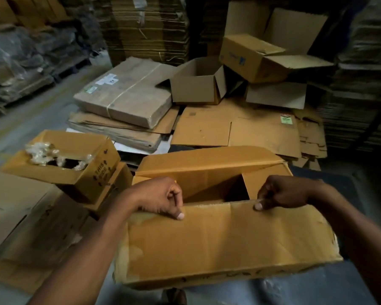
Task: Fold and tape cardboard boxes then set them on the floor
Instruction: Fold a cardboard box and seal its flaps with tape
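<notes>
Cardboard fills the view: beyond the open box (218,234) lies a heap of flattened sheets (235,128) with erected boxes (198,84) on top, and left of it sits a smaller printed carton (75,164) holding crumpled plastic. Its near long flap is pinched at the top edge by the left hand (163,199) and the right hand (282,192); the far flap stands partly raised. Folding appears under way; next the flaps probably need closing inward before any taping.
</notes>
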